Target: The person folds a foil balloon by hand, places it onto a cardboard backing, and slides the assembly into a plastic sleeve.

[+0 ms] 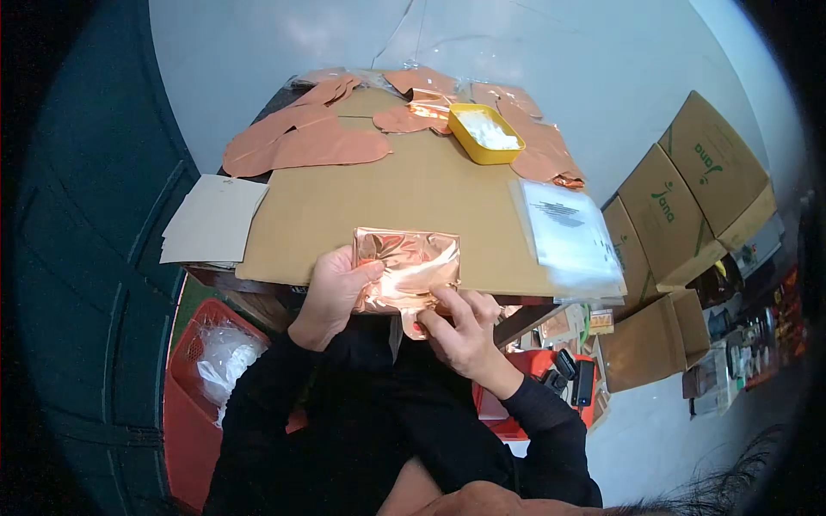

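Observation:
A shiny copper-coloured foil balloon, folded flat into a rectangle, is held at the front edge of the cardboard-topped table. My left hand grips its left side, the thumb lying across the face. At the lower right corner, my right hand is closed on the foil, fingers bent around a small rounded tab that sticks out below. The fingers of my left hand behind the foil are hidden.
Flat copper foil balloons lie along the table's back and sides. A yellow tub holds white stuff. Grey cards sit at left, clear plastic bags at right. A red basket and cardboard boxes flank the table.

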Available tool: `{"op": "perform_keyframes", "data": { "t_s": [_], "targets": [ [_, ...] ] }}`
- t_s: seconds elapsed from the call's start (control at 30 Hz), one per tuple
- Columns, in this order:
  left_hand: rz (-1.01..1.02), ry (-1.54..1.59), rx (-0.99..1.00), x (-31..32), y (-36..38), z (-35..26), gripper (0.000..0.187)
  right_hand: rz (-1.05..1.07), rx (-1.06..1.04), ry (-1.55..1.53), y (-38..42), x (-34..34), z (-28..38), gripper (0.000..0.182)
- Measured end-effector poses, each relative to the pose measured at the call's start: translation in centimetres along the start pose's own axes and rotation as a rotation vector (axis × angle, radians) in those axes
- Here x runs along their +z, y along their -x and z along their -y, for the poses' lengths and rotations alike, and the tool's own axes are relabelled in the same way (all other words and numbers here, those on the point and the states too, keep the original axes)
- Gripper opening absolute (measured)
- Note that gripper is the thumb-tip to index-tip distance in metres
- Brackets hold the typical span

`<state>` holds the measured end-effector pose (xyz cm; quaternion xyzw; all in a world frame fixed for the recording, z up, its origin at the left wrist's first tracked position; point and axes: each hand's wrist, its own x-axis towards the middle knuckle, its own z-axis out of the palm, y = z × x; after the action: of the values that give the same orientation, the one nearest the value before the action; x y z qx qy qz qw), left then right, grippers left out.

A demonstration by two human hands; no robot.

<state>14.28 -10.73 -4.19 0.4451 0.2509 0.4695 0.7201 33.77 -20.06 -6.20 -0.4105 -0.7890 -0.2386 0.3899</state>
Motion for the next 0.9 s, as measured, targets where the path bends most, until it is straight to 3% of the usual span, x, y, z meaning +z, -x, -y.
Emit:
{"op": "perform_keyframes", "data": {
  "t_s": [0.23,0.33,0.43,0.63,0.73,0.9],
  "targets": [
    [-0.007,-0.079,0.031,0.1,0.1,-0.1,0.022,0.083,0.029,-0.038,-1.1,-0.1,-0.3,0.016],
    [0.001,-0.135,0.063,-0.6,-0.3,0.7,0.021,0.041,0.131,-0.154,-1.4,0.4,-0.8,0.018],
    [-0.016,-0.206,-0.026,0.6,0.4,-0.7,0.022,0.04,0.189,-0.157,-2.1,0.2,-0.9,0.022],
    [0.019,-0.072,0.041,1.0,-0.1,0.0,0.019,-0.018,0.248,-0.047,-2.9,0.8,-0.6,0.027],
    [0.029,-0.087,0.016,0.3,-0.5,0.6,0.018,-0.109,0.24,-0.071,-3.2,1.2,-0.6,0.033],
    [-0.017,-0.026,0.003,0.6,-1.3,0.7,0.017,0.05,0.014,-0.049,-2.9,1.3,-2.1,0.043]
  ]
}}
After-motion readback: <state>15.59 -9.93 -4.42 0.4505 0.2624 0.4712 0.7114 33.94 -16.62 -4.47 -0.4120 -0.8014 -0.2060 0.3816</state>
